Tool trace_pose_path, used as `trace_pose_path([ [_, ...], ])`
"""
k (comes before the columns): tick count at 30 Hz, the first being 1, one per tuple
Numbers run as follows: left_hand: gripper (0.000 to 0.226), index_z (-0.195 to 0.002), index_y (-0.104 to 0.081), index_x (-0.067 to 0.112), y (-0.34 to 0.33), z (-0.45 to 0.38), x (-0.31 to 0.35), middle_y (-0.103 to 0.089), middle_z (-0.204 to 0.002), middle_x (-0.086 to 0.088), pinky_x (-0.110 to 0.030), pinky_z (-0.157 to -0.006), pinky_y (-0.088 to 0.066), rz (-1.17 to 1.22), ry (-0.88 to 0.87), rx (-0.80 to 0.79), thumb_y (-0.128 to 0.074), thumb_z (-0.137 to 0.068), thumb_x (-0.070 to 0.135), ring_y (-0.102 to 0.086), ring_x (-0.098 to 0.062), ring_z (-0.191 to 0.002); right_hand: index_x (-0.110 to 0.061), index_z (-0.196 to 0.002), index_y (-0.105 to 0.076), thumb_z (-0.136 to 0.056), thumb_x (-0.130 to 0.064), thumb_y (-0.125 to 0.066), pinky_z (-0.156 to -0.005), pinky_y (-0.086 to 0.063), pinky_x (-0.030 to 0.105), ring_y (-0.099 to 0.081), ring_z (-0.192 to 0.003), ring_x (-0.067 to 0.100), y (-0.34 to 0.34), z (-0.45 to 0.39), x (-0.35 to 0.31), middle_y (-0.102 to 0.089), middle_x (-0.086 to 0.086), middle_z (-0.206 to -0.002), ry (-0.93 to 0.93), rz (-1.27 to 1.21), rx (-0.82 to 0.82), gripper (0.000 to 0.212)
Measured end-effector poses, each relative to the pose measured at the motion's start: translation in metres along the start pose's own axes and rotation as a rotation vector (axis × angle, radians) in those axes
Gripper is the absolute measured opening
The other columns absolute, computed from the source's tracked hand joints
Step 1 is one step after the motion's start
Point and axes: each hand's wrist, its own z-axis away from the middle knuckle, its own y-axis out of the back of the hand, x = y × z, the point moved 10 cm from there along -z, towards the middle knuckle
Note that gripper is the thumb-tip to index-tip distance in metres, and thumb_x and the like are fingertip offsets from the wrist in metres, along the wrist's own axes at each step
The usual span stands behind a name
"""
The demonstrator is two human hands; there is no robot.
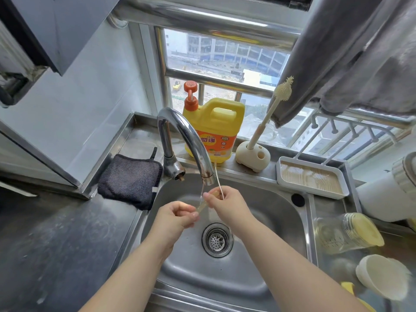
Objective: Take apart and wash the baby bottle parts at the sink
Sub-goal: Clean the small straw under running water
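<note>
Straw (203, 204) being brushed under tap (191, 140), left hand (177, 218) and right hand (221, 201) pinching it; bottle (344, 233), cap (380, 278) already apart on sink's (279, 199) right edge.

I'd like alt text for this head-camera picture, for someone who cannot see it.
Two bare hands over a steel sink hold a thin translucent straw under the faucet: the left hand pinches its lower end, the right hand its upper end together with a slim white brush wire. A yellow detergent jug stands behind.
</note>
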Motion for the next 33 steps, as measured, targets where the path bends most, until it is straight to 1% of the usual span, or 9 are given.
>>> trace_pose_path([
  [3, 0.012, -0.086, -0.064, 0.011, -0.010, -0.002, 0.008, -0.061, -0.062, -0.001, -0.018, -0.049, -0.045, -0.187, -0.055, -0.063, -0.063, -0.087, -0.001, -0.061, -0.008, -0.052, -0.021, -0.084, -0.062, -0.090, -0.027, -0.060, -0.075, -0.047, 0.030, -0.062, -0.079, 0.018, 0.008, 0.003, -0.001, -0.065, 0.001, -0.081, -0.011, 0.035, 0.017, 0.009],
  [8, 0.020, -0.087, -0.063, 0.009, -0.029, 0.001, -0.003, -0.047, -0.046, 0.007, -0.023, -0.051, -0.040, -0.380, -0.020, -0.177, -0.049, -0.099, 0.018, -0.047, -0.012, -0.045, -0.021, -0.085, -0.063, -0.096, -0.025, -0.051, -0.064, -0.040, 0.022, -0.053, -0.064, 0.005, 0.032, 0.012, 0.002, -0.060, -0.009, -0.066, 0.003, 0.056, 0.081, 0.016],
  [13, 0.025, -0.095, -0.064, 0.007, -0.046, 0.003, -0.020, -0.060, -0.069, -0.004, -0.023, -0.062, -0.049, -0.058, 0.107, -0.144, -0.042, -0.098, -0.004, -0.059, -0.008, -0.055, -0.023, -0.086, -0.062, -0.089, -0.027, -0.062, -0.063, -0.037, 0.021, -0.053, -0.065, 0.002, 0.063, 0.026, 0.022, -0.059, -0.010, -0.065, -0.055, 0.178, 0.163, 0.004],
  [16, 0.018, -0.090, -0.067, 0.008, -0.056, 0.002, -0.020, -0.069, -0.076, -0.006, -0.013, -0.058, -0.050, -0.072, 0.078, -0.109, -0.056, -0.090, -0.005, -0.065, -0.006, -0.059, -0.022, -0.098, -0.061, -0.089, -0.032, -0.060, -0.069, -0.038, 0.023, -0.052, -0.077, 0.010, 0.086, 0.036, 0.032, -0.052, -0.012, -0.074, -0.103, 0.289, 0.203, 0.013],
  [18, 0.009, -0.089, -0.068, 0.005, -0.064, 0.002, -0.020, -0.071, -0.079, -0.008, -0.008, -0.053, -0.045, -0.080, 0.074, -0.077, -0.068, -0.083, -0.002, -0.066, -0.008, -0.064, -0.021, -0.101, -0.060, -0.092, -0.033, -0.057, -0.065, -0.038, 0.024, -0.051, -0.077, 0.010, 0.105, 0.045, 0.037, -0.051, -0.012, -0.074, -0.127, 0.309, 0.244, 0.016],
  [24, 0.014, -0.088, -0.062, 0.004, -0.127, -0.007, -0.035, -0.070, -0.083, -0.010, -0.026, -0.072, -0.045, 0.049, 0.193, -0.117, -0.073, -0.079, 0.000, -0.064, -0.021, -0.079, -0.021, -0.089, -0.060, -0.094, -0.029, -0.053, -0.063, -0.042, 0.023, -0.053, -0.070, 0.009, 0.159, 0.079, 0.051, -0.054, -0.008, -0.070, -0.176, 0.251, 0.353, 0.012],
  [26, 0.015, -0.086, -0.060, 0.008, -0.156, -0.015, -0.037, -0.068, -0.086, -0.010, -0.026, -0.072, -0.044, 0.086, 0.230, -0.136, -0.072, -0.080, 0.002, -0.063, -0.021, -0.083, -0.025, -0.083, -0.059, -0.093, -0.027, -0.054, -0.066, -0.044, 0.024, -0.057, -0.071, 0.011, 0.177, 0.090, 0.059, -0.058, -0.007, -0.070, -0.199, 0.210, 0.395, 0.012],
  [30, 0.014, -0.086, -0.059, 0.009, -0.211, -0.041, -0.025, -0.067, -0.085, -0.010, -0.026, -0.073, -0.047, 0.153, 0.241, -0.150, -0.070, -0.082, 0.001, -0.063, -0.019, -0.080, -0.027, -0.085, -0.058, -0.094, -0.028, -0.053, -0.057, -0.037, 0.009, -0.054, -0.069, 0.001, 0.205, 0.105, 0.066, -0.058, -0.011, -0.071, -0.209, 0.207, 0.433, 0.011],
  [33, 0.013, -0.086, -0.058, 0.009, -0.244, -0.064, -0.015, -0.065, -0.084, -0.010, -0.028, -0.078, -0.049, 0.172, 0.236, -0.136, -0.067, -0.084, 0.000, -0.061, -0.018, -0.078, -0.027, -0.085, -0.059, -0.094, -0.029, -0.053, -0.057, -0.039, 0.008, -0.055, -0.069, 0.001, 0.218, 0.107, 0.076, -0.059, -0.009, -0.072, -0.228, 0.164, 0.435, 0.012],
])
